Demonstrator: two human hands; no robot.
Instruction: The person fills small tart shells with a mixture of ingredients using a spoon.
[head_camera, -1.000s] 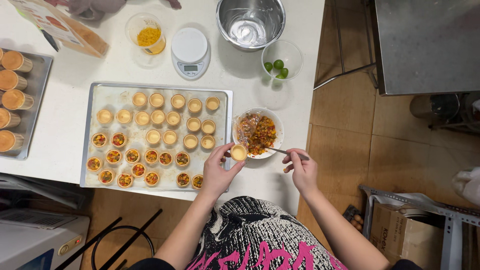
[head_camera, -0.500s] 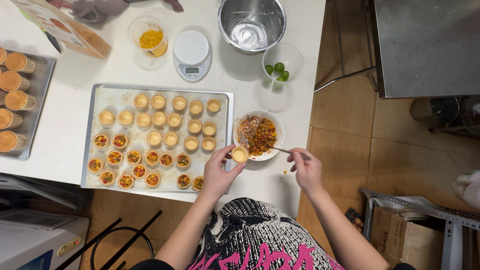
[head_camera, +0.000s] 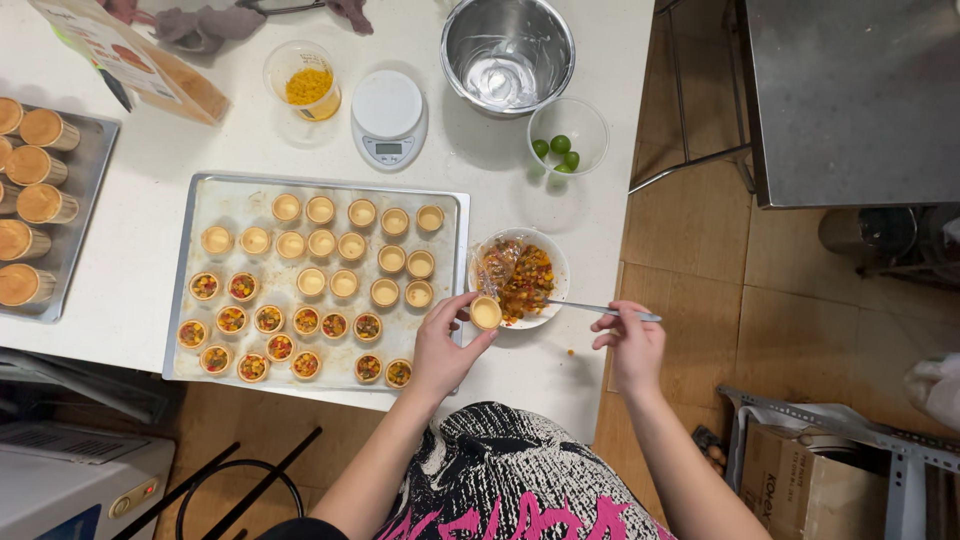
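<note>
Little pastry cup (head_camera: 486, 313) is pinched in left hand (head_camera: 443, 347) fingers by the bowl (head_camera: 550, 262); right hand (head_camera: 630, 343) fingers grip a spoon (head_camera: 598, 309).

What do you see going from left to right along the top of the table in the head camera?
Orange box → cup of yellow bits → white kitchen scale → metal mixing bowl → clear bowl of small limes.

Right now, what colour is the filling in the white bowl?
Mostly orange-red with yellow and dark green bits, in the white bowl; the head view shows it best.
</note>
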